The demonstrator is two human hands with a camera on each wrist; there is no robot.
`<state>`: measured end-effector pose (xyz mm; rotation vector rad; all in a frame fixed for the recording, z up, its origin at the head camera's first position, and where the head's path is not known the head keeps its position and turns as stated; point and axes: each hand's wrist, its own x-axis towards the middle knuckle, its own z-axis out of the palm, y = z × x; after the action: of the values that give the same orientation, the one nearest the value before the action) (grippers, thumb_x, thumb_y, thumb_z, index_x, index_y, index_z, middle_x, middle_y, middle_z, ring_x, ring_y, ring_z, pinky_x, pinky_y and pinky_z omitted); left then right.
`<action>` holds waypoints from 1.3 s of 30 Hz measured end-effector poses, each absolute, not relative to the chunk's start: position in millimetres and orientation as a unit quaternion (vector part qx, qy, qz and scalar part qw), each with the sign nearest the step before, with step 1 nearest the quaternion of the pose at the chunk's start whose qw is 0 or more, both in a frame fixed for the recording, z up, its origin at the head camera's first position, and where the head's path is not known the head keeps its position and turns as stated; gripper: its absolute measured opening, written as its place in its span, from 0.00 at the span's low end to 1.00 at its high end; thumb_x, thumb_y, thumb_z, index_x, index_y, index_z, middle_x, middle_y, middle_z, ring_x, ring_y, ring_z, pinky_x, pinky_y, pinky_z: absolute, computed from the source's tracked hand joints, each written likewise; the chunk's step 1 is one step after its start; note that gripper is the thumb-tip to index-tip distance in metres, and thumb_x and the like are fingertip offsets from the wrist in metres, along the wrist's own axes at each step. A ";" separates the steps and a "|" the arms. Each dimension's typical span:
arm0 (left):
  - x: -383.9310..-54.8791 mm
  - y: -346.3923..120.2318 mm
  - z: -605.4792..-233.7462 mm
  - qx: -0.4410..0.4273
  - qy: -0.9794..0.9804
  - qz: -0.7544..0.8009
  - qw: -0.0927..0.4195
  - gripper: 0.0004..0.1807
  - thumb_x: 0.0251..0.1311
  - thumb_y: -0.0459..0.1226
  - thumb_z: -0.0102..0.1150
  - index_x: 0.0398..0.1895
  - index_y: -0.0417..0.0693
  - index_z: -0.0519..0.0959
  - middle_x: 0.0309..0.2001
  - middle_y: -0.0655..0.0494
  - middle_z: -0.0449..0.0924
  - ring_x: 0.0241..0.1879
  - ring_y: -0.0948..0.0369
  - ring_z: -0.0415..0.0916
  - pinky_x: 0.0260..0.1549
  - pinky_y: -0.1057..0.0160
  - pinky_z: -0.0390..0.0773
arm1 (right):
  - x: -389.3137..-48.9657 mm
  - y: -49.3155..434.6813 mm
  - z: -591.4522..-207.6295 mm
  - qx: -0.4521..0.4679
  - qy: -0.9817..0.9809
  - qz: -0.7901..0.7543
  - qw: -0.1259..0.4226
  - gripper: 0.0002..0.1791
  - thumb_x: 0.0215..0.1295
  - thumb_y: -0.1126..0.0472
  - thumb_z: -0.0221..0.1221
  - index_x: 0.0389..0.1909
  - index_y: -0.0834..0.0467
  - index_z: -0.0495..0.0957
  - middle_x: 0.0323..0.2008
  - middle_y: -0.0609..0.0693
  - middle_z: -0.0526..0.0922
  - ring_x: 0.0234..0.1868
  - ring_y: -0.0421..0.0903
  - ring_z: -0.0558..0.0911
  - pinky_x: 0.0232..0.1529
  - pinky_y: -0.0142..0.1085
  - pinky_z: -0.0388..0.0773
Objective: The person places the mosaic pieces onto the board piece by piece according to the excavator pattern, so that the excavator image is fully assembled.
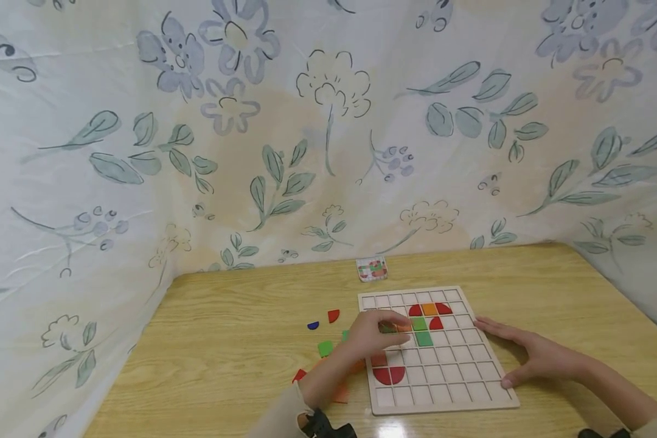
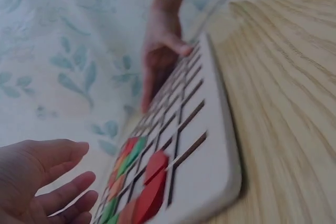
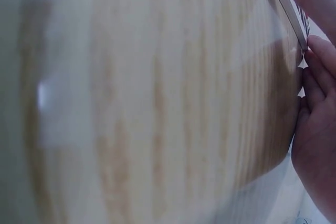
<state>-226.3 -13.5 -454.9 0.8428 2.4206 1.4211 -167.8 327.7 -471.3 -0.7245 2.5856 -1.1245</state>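
Note:
A pale wooden grid board lies on the table with red, orange and green flat pieces in some cells. My left hand hovers over its left part, fingers apart from the thumb and nothing between them. Close by that hand are a green square and an orange square. Two red quarter pieces form a half circle lower on the board. With fingers and thumb stretched out, my right hand touches the board's right edge, the thumb near the lower corner. The left forearm partly hides loose pieces.
Left of the board lie loose pieces: a red quarter, a blue half circle, a green piece and several red and orange ones. A small patterned card lies behind the board. Flowered cloth hangs behind the wooden table.

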 end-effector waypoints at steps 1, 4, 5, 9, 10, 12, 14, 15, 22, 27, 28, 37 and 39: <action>-226.2 -20.5 -453.9 0.278 0.819 0.489 0.111 0.14 0.53 0.41 0.65 0.43 0.48 0.83 0.39 0.58 0.83 0.34 0.71 0.73 0.35 0.73 0.73 | -168.2 327.5 -471.5 -0.250 0.884 -0.379 0.113 0.52 0.45 0.49 0.69 0.70 0.54 0.53 0.71 0.56 0.51 0.61 0.12 0.44 0.51 0.11 0.43; -226.2 -44.0 -452.7 0.251 0.820 0.499 0.124 0.14 0.53 0.41 0.65 0.44 0.50 0.82 0.40 0.58 0.81 0.35 0.68 0.72 0.35 0.70 0.73 | -169.3 326.5 -471.6 -0.255 0.885 -0.373 0.109 0.51 0.45 0.49 0.69 0.70 0.53 0.53 0.71 0.48 0.51 0.61 0.13 0.44 0.51 0.12 0.45; -227.0 -51.8 -454.3 0.243 0.823 0.498 0.123 0.15 0.53 0.42 0.65 0.44 0.51 0.82 0.41 0.59 0.81 0.36 0.68 0.72 0.35 0.70 0.73 | -169.4 326.4 -471.3 -0.257 0.886 -0.370 0.108 0.51 0.46 0.49 0.69 0.70 0.53 0.54 0.71 0.45 0.51 0.61 0.13 0.44 0.52 0.13 0.46; -227.3 -80.9 -458.3 0.207 0.834 0.500 0.112 0.14 0.52 0.42 0.65 0.44 0.53 0.82 0.42 0.59 0.81 0.40 0.63 0.73 0.37 0.66 0.74 | -168.3 326.8 -470.1 -0.253 0.888 -0.368 0.109 0.51 0.45 0.50 0.69 0.70 0.53 0.53 0.71 0.39 0.51 0.60 0.12 0.44 0.52 0.13 0.48; -227.0 -87.4 -459.3 0.197 0.837 0.500 0.106 0.14 0.52 0.42 0.65 0.44 0.53 0.82 0.42 0.59 0.81 0.40 0.62 0.73 0.37 0.65 0.74 | -167.9 326.6 -469.9 -0.249 0.888 -0.371 0.108 0.51 0.45 0.50 0.69 0.70 0.53 0.54 0.71 0.41 0.51 0.61 0.12 0.44 0.52 0.13 0.48; -225.6 -99.0 -461.4 0.177 0.843 0.499 0.094 0.14 0.52 0.42 0.65 0.43 0.53 0.82 0.42 0.60 0.81 0.41 0.61 0.73 0.39 0.64 0.74 | -167.0 326.5 -469.8 -0.244 0.886 -0.379 0.108 0.52 0.44 0.50 0.69 0.70 0.53 0.54 0.71 0.46 0.51 0.61 0.12 0.45 0.51 0.12 0.45; -224.4 -107.7 -463.9 0.165 0.849 0.495 0.086 0.14 0.51 0.41 0.66 0.43 0.53 0.82 0.41 0.61 0.82 0.41 0.60 0.74 0.38 0.64 0.73 | -166.2 326.7 -469.4 -0.244 0.883 -0.387 0.106 0.52 0.44 0.50 0.70 0.70 0.54 0.54 0.71 0.52 0.51 0.61 0.12 0.44 0.50 0.10 0.44; -224.0 -110.9 -465.4 0.166 0.851 0.492 0.081 0.13 0.51 0.41 0.66 0.42 0.54 0.82 0.41 0.61 0.82 0.41 0.60 0.74 0.38 0.64 0.73 | -165.9 326.8 -469.4 -0.245 0.882 -0.389 0.105 0.52 0.44 0.51 0.70 0.70 0.55 0.54 0.71 0.54 0.51 0.61 0.12 0.44 0.50 0.10 0.43; -221.0 -118.0 -474.7 0.198 0.831 0.512 0.088 0.14 0.51 0.36 0.66 0.43 0.49 0.81 0.40 0.56 0.83 0.41 0.61 0.78 0.38 0.68 0.76 | -165.9 326.7 -470.9 -0.258 0.874 -0.401 0.101 0.51 0.45 0.53 0.70 0.70 0.57 0.54 0.71 0.57 0.50 0.61 0.13 0.44 0.49 0.08 0.41; -222.9 -114.7 -474.1 0.196 0.845 0.489 0.092 0.15 0.49 0.36 0.67 0.43 0.53 0.82 0.42 0.59 0.82 0.42 0.61 0.77 0.40 0.65 0.76 | -166.7 326.9 -472.5 -0.281 0.865 -0.405 0.094 0.51 0.45 0.55 0.70 0.69 0.59 0.54 0.72 0.46 0.49 0.62 0.14 0.44 0.49 0.08 0.41; -223.5 -113.7 -473.5 0.194 0.850 0.481 0.094 0.15 0.49 0.36 0.67 0.43 0.54 0.82 0.43 0.60 0.81 0.43 0.61 0.76 0.43 0.63 0.75 | -166.8 327.1 -472.7 -0.283 0.864 -0.407 0.092 0.51 0.45 0.56 0.70 0.69 0.59 0.54 0.72 0.45 0.50 0.62 0.14 0.44 0.49 0.08 0.42; -224.7 -108.2 -472.7 0.199 0.869 0.443 0.092 0.14 0.49 0.38 0.68 0.42 0.59 0.83 0.42 0.65 0.79 0.45 0.61 0.70 0.47 0.57 0.71 | -166.4 327.3 -473.1 -0.269 0.873 -0.395 0.097 0.51 0.45 0.53 0.70 0.70 0.57 0.54 0.71 0.43 0.51 0.61 0.13 0.44 0.49 0.08 0.41; -224.1 -107.4 -473.2 0.201 0.870 0.441 0.085 0.14 0.50 0.39 0.67 0.42 0.59 0.83 0.42 0.66 0.80 0.44 0.61 0.70 0.46 0.59 0.71 | -166.1 327.5 -472.3 -0.267 0.875 -0.392 0.098 0.51 0.45 0.52 0.69 0.70 0.57 0.54 0.71 0.45 0.51 0.61 0.13 0.44 0.50 0.09 0.41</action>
<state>-224.1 -107.4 -473.2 0.6001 2.5954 1.3152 -166.1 327.5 -472.3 -0.7910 2.5883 -1.1599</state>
